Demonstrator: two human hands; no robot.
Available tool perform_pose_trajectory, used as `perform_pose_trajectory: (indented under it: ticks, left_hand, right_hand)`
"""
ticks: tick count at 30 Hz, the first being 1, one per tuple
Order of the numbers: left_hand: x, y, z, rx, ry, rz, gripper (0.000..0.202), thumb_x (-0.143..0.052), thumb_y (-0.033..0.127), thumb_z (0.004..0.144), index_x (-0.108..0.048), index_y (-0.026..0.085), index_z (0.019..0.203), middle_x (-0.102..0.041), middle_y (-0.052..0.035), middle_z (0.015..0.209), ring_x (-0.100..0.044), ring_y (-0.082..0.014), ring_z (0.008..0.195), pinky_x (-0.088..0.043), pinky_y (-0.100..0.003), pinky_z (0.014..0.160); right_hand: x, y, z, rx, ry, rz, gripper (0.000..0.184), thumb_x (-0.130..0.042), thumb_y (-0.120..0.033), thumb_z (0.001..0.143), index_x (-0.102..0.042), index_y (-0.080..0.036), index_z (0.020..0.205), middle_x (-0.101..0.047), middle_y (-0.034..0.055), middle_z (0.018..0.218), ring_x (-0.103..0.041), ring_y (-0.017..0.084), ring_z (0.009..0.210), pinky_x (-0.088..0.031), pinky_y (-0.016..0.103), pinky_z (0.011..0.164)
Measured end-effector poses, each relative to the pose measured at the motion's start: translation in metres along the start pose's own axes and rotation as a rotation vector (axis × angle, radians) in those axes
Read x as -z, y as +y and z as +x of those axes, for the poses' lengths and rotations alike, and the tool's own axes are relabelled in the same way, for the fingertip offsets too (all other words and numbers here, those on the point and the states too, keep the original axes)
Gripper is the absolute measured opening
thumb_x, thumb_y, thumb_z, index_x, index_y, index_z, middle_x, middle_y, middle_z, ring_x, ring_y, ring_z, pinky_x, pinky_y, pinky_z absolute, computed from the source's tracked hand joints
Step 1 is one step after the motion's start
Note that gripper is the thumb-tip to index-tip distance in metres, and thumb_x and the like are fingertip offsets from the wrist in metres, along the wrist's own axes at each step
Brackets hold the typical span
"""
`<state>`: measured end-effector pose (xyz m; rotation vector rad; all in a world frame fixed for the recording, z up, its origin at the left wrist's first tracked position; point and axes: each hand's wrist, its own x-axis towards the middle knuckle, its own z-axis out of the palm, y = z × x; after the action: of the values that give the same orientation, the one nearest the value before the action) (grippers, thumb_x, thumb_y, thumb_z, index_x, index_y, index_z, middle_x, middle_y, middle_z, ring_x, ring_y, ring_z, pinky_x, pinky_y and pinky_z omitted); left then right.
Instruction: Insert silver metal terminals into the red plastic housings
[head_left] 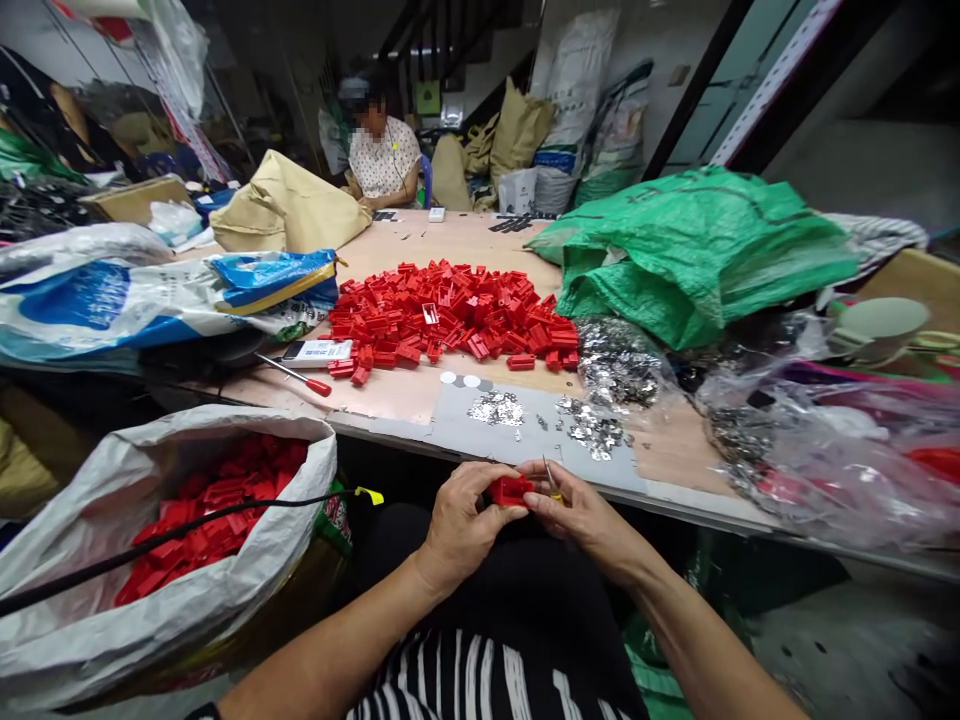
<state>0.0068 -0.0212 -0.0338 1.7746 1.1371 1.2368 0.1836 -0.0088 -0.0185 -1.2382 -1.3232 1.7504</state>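
Just in front of the table edge, my left hand (463,522) is closed around a small red plastic block (508,490). My right hand (589,512) meets it from the other side, its fingertips at the block's right end. Between the right fingers is a thin pointed tool (552,480) with a yellow part, its tip upward; its exact kind is not clear. Small shiny metal pieces (496,408) lie on a grey sheet (450,425) beyond the hands, with another cluster of metal pieces (598,430) to the right. Behind them rises a heap of similar red blocks (450,312).
At left stands a white woven sack (300,440) holding red blocks, crossed by a black cable (225,515). A red-handled screwdriver (296,375) lies near the table edge. A green bag (697,250) and plastic bags of parts (840,440) crowd the right. Another person (384,160) sits opposite.
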Motion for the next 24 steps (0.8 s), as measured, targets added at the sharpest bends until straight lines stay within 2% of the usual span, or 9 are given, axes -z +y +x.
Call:
perform_pose_trajectory:
  ticks: [9, 13, 15, 17, 19, 21, 24]
  left_hand:
    - [-0.003, -0.007, 0.001, -0.050, -0.031, -0.020, 0.026, -0.071, 0.030, 0.074, -0.067, 0.022, 0.098, -0.071, -0.0053, 0.095, -0.062, -0.0207, 0.093, -0.047, -0.037, 0.090]
    - [-0.001, -0.013, 0.004, -0.076, -0.100, -0.114, 0.029, -0.073, 0.030, 0.072, -0.067, 0.023, 0.099, -0.072, -0.0043, 0.096, -0.063, -0.0208, 0.096, -0.033, -0.043, 0.106]
    - [0.002, -0.017, 0.005, -0.008, -0.120, -0.209, 0.029, -0.074, 0.029, 0.071, -0.068, 0.022, 0.099, -0.071, -0.0055, 0.101, -0.061, -0.0223, 0.103, -0.030, -0.043, 0.109]
    - [0.003, -0.022, 0.006, 0.130, -0.115, -0.345, 0.028, -0.074, 0.029, 0.071, -0.068, 0.021, 0.097, -0.068, -0.0074, 0.109, -0.060, -0.0237, 0.107, -0.037, -0.039, 0.103]
    - [0.001, -0.027, 0.006, 0.281, -0.073, -0.500, 0.028, -0.073, 0.027, 0.072, -0.067, 0.020, 0.098, -0.067, -0.0077, 0.109, -0.062, -0.0226, 0.102, -0.045, -0.035, 0.094]
    - [0.000, -0.031, 0.007, 0.384, 0.007, -0.627, 0.029, -0.071, 0.026, 0.074, -0.064, 0.019, 0.100, -0.069, -0.0054, 0.100, -0.065, -0.0196, 0.093, -0.049, -0.031, 0.087]
    - [-0.001, -0.033, 0.011, 0.425, 0.119, -0.650, 0.031, -0.071, 0.025, 0.073, -0.063, 0.019, 0.102, -0.070, -0.0029, 0.094, -0.065, -0.0170, 0.089, -0.049, -0.028, 0.085]
  right_hand:
    - [0.007, 0.010, 0.000, -0.017, -0.016, 0.059, 0.043, -0.070, -0.046, 0.074, -0.054, -0.021, 0.105, -0.057, 0.0005, 0.084, -0.036, 0.006, 0.054, -0.022, 0.020, 0.047]
    - [0.004, 0.016, 0.001, -0.045, -0.084, 0.250, 0.041, -0.073, -0.041, 0.071, -0.054, -0.021, 0.101, -0.049, -0.0037, 0.071, -0.027, 0.004, 0.050, -0.016, 0.020, 0.045]
    - [0.000, 0.018, 0.004, -0.066, -0.102, 0.345, 0.040, -0.074, -0.041, 0.068, -0.054, -0.020, 0.097, -0.041, -0.0066, 0.063, -0.023, 0.004, 0.048, -0.014, 0.020, 0.044]
    - [-0.003, 0.018, 0.008, -0.073, -0.110, 0.367, 0.040, -0.073, -0.042, 0.069, -0.053, -0.020, 0.096, -0.036, -0.0083, 0.059, -0.022, 0.004, 0.047, -0.014, 0.019, 0.043]
    - [-0.002, 0.015, 0.013, -0.058, -0.127, 0.299, 0.040, -0.070, -0.044, 0.073, -0.051, -0.022, 0.099, -0.042, -0.0072, 0.062, -0.027, 0.004, 0.047, -0.016, 0.019, 0.043]
    - [0.003, 0.010, 0.020, -0.021, -0.100, 0.137, 0.040, -0.067, -0.046, 0.076, -0.049, -0.023, 0.105, -0.055, -0.0023, 0.077, -0.037, 0.006, 0.051, -0.024, 0.019, 0.045]
    - [0.018, 0.004, 0.032, 0.096, 0.130, -0.278, 0.033, -0.060, -0.045, 0.080, -0.052, -0.023, 0.103, -0.062, 0.0051, 0.099, -0.053, 0.013, 0.068, -0.041, 0.025, 0.057]
